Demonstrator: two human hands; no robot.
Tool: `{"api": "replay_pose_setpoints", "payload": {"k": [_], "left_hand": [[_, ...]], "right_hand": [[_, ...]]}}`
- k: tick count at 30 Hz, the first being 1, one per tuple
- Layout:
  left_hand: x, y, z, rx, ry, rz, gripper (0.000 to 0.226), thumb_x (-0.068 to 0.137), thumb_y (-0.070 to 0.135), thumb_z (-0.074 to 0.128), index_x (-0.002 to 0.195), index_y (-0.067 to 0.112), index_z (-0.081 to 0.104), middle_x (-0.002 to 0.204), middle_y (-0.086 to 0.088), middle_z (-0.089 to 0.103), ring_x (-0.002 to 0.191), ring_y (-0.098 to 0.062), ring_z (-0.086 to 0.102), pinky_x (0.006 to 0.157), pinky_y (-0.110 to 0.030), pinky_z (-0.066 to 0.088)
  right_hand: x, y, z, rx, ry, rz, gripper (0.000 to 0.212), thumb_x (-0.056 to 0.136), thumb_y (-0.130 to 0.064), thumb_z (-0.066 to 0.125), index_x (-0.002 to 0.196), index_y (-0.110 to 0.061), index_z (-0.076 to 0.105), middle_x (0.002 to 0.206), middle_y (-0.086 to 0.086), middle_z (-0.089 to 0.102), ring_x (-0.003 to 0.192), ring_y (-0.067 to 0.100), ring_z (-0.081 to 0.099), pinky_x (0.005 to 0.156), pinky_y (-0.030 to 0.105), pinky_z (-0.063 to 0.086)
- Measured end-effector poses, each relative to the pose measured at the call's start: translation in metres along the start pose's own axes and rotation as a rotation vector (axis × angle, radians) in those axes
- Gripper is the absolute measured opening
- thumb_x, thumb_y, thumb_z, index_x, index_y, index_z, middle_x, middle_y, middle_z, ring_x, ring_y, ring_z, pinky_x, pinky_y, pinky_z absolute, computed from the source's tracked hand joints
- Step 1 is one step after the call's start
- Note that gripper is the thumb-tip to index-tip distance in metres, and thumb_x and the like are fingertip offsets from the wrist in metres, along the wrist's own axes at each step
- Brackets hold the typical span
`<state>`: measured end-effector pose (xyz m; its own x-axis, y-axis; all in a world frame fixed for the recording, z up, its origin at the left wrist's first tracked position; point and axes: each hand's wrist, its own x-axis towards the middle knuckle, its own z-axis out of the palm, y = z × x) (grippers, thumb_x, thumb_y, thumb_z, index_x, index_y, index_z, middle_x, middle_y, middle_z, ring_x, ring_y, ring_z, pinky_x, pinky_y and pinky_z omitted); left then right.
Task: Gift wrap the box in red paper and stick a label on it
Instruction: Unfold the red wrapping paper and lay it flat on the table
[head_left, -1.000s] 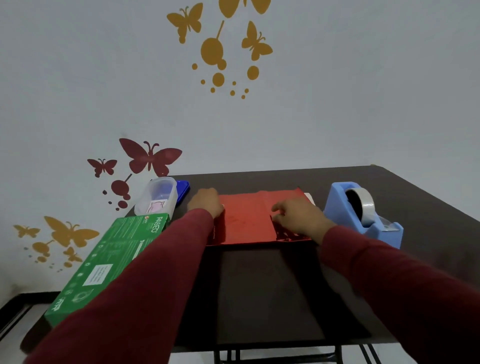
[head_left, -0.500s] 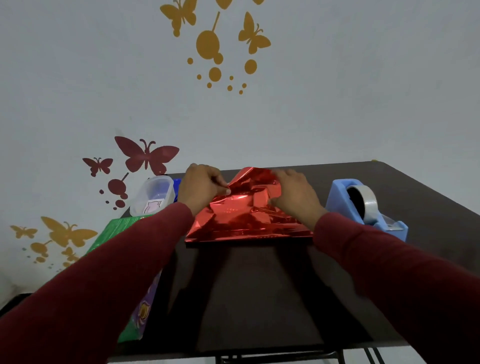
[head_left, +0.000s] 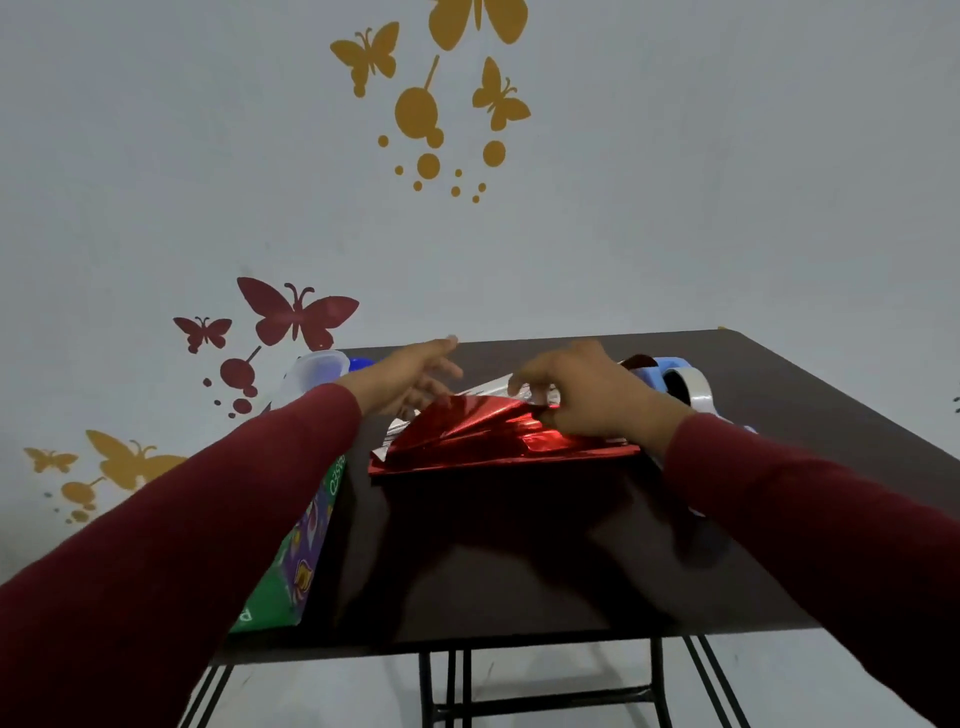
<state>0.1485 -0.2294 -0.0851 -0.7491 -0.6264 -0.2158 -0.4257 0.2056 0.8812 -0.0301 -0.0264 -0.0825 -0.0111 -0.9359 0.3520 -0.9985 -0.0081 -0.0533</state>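
R hand (head_left: 582, 395) pinches the far edge of the red paper (head_left: 498, 436) mid-table to unfold it, L hand (head_left: 410, 376) loose w/ fingers spread, prob free of it, green box (head_left: 306, 545) waiting at left edge

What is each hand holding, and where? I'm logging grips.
The right hand pinches the red paper at its lifted far edge. The left hand, fingers straight, holds nothing.

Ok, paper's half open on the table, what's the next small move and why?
Probably the left hand, open beside the sheet, should take the loose silver-backed edge and pull it out flat. The right hand alone pinches the red paper, which lies creased and partly folded, and the green box is not yet on it.
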Motion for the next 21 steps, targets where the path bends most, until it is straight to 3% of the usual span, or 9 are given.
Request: {"api": "replay_pose_setpoints", "payload": {"k": [3,5,7,9,11,13,15,18,21], "left_hand": [[0.008,-0.006,0.014,0.372,-0.101,-0.051,0.047,0.095,0.063,0.055,0.117,0.027,0.074,0.120,-0.003,0.067,0.098,-0.020,0.065,0.088,-0.035,0.053],[0.009,-0.007,0.031,0.561,-0.100,-0.055,0.041,0.097,0.060,0.054,0.115,0.029,0.074,0.107,-0.003,0.067,0.085,-0.020,0.057,0.076,-0.032,0.047],[0.011,-0.007,0.045,0.564,-0.078,-0.060,0.039,0.094,0.062,0.056,0.107,0.029,0.074,0.091,0.001,0.066,0.070,-0.016,0.050,0.069,-0.031,0.040],[0.009,-0.006,0.052,0.664,-0.097,-0.019,0.044,0.089,0.068,0.062,0.105,0.029,0.075,0.090,0.004,0.065,0.071,-0.015,0.054,0.066,-0.028,0.042],[0.010,-0.007,0.055,0.788,-0.086,0.025,0.043,0.085,0.063,0.071,0.113,0.030,0.075,0.106,0.008,0.067,0.090,-0.014,0.061,0.078,-0.028,0.047],[0.014,-0.012,0.056,0.823,0.005,0.073,0.037,0.086,0.050,0.076,0.114,0.026,0.076,0.121,0.005,0.068,0.105,-0.015,0.061,0.089,-0.026,0.044],[0.018,-0.015,0.058,0.820,0.109,0.081,0.039,0.090,0.048,0.072,0.116,0.019,0.075,0.124,-0.001,0.070,0.104,-0.017,0.060,0.088,-0.024,0.043],[0.025,-0.020,0.060,0.827,0.188,-0.007,0.062,0.095,0.061,0.057,0.132,0.012,0.062,0.134,-0.009,0.064,0.117,-0.027,0.060,0.100,-0.034,0.048],[0.028,-0.025,0.062,0.790,0.197,-0.037,0.082,0.097,0.066,0.045,0.156,0.011,0.033,0.155,-0.013,0.047,0.135,-0.034,0.051,0.110,-0.041,0.043]], "right_hand": [[-0.024,-0.011,-0.002,0.049,-0.170,-0.041,0.047,0.081,-0.014,0.067,0.123,-0.034,0.072,0.091,-0.018,0.054,0.086,0.008,0.054,0.079,0.028,0.045],[-0.037,-0.016,-0.002,0.081,-0.246,-0.038,0.049,0.080,-0.011,0.065,0.123,-0.032,0.073,0.090,-0.017,0.053,0.086,0.008,0.053,0.076,0.024,0.045],[-0.045,-0.019,-0.002,0.075,-0.295,0.004,0.051,0.081,-0.009,0.063,0.127,-0.030,0.071,0.085,-0.017,0.049,0.087,0.007,0.050,0.071,0.016,0.037],[-0.051,-0.024,-0.002,0.061,-0.327,0.058,0.054,0.082,-0.008,0.061,0.131,-0.029,0.068,0.086,-0.015,0.047,0.091,0.007,0.049,0.074,0.019,0.034],[-0.057,-0.026,0.001,0.068,-0.371,0.082,0.055,0.083,-0.007,0.060,0.134,-0.028,0.066,0.095,-0.012,0.052,0.095,0.009,0.051,0.079,0.022,0.038],[-0.061,-0.027,0.004,0.094,-0.426,0.087,0.059,0.083,-0.009,0.062,0.138,-0.028,0.064,0.112,-0.002,0.058,0.102,0.015,0.054,0.088,0.026,0.046],[-0.064,-0.031,0.005,0.119,-0.504,0.106,0.063,0.083,-0.011,0.063,0.143,-0.028,0.059,0.129,0.003,0.056,0.117,0.020,0.055,0.103,0.032,0.046],[-0.066,-0.041,0.001,0.168,-0.664,0.171,0.068,0.084,-0.013,0.062,0.148,-0.031,0.052,0.140,0.002,0.057,0.130,0.023,0.052,0.111,0.038,0.044],[-0.064,-0.045,-0.009,0.365,-0.716,0.217,0.060,0.079,-0.028,0.058,0.140,-0.027,0.061,0.113,-0.014,0.073,0.109,0.026,0.064,0.095,0.033,0.052]]}}
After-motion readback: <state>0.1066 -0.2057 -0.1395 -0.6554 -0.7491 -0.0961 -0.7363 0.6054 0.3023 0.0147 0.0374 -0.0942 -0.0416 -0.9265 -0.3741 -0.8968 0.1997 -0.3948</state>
